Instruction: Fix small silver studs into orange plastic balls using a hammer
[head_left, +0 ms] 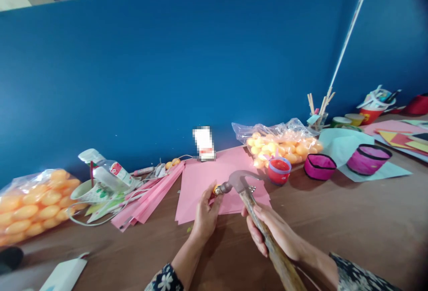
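Observation:
My right hand [276,228] is wrapped round the wooden handle of a claw hammer [269,239]. Its metal head lies over the pink paper sheets [197,193], with the striking face right beside my left fingertips. My left hand [207,215] pinches a small orange-yellow ball [213,191] with a shiny metal piece at its side. The fingers hide most of that ball, and I cannot tell whether the hammer touches the metal piece. Some small silvery bits [253,189] lie on the paper just beyond the hammer head.
Clear bags of orange balls lie right [284,146] and left [36,206]. A red tub [279,173] and two magenta fabric rings, one near [320,167] and one farther [369,159], stand at right. A plastic bottle [112,175] leans at left. A blue partition [214,59] rises behind.

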The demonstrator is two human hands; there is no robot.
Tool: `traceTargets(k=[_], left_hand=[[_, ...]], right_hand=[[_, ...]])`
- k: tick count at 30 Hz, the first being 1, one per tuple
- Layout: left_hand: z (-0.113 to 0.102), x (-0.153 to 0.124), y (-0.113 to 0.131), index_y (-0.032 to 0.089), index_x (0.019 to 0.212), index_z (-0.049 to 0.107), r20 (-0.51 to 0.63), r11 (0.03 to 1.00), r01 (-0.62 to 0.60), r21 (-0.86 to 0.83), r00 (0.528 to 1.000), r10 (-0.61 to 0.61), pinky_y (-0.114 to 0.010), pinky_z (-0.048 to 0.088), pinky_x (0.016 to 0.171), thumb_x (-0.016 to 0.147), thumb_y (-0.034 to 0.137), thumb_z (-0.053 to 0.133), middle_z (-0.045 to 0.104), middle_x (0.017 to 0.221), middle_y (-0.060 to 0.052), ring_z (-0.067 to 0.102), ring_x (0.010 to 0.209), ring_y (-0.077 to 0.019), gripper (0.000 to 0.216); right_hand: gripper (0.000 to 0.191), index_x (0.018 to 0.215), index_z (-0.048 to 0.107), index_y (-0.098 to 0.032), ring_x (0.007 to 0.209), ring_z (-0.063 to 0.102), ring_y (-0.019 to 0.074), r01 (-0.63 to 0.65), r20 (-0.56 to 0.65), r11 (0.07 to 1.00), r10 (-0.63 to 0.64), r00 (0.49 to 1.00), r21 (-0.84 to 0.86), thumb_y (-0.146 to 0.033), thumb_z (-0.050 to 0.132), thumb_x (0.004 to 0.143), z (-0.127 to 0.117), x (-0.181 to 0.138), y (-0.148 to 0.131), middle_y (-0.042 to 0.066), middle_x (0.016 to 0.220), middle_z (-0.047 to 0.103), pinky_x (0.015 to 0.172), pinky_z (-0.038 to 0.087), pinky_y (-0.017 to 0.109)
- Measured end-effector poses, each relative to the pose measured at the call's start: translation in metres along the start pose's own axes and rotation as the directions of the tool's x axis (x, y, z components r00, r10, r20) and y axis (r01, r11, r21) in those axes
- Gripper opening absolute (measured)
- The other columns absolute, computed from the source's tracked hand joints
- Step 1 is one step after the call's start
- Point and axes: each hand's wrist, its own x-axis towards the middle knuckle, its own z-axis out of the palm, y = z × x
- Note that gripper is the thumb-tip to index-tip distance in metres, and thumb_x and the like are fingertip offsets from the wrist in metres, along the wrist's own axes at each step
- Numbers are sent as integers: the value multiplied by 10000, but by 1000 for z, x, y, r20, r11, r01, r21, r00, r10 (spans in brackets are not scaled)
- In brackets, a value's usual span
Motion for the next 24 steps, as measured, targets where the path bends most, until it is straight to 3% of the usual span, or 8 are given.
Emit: traceTargets(k=[10, 14, 20, 24], left_hand=[[3, 1, -3, 197, 1154, 527, -23, 997, -67, -31, 998, 67, -278, 467, 824, 704, 276, 635, 525, 1083, -72, 566, 955, -178, 469], [3, -1, 3, 175, 1139, 536, -26, 1000, -25, -7, 999, 25, -288, 462, 824, 703, 284, 633, 569, 1085, -85, 575, 949, -191, 460], [1, -4, 9, 159, 1132, 549, 11, 999, -2, 42, 1000, 1, -321, 441, 838, 694, 296, 643, 627, 1020, -80, 579, 931, -210, 469], [1, -4, 11, 174, 1097, 571, -1, 997, -14, 70, 1000, 14, -310, 452, 792, 684, 302, 652, 631, 963, -67, 584, 874, -199, 440]], right_hand=[[338, 935, 430, -176, 333, 396, 56, 27, -33, 999, -27, 999, 17, -489, 322, 865, 2, 2, -1, -62, 530, 452, 326, 311, 165], [353, 955, 431, -171, 338, 394, 54, 62, -15, 998, -62, 998, 13, -493, 317, 867, 3, -1, -1, -61, 532, 452, 336, 313, 166], [339, 947, 439, -178, 350, 414, 55, 4, 12, 1000, -4, 1000, 4, -478, 297, 881, 3, 0, 2, -57, 550, 464, 352, 346, 170], [338, 975, 436, -174, 332, 386, 53, 62, 4, 997, -62, 998, 41, -466, 294, 884, 3, 1, -1, -62, 531, 450, 330, 307, 165]])
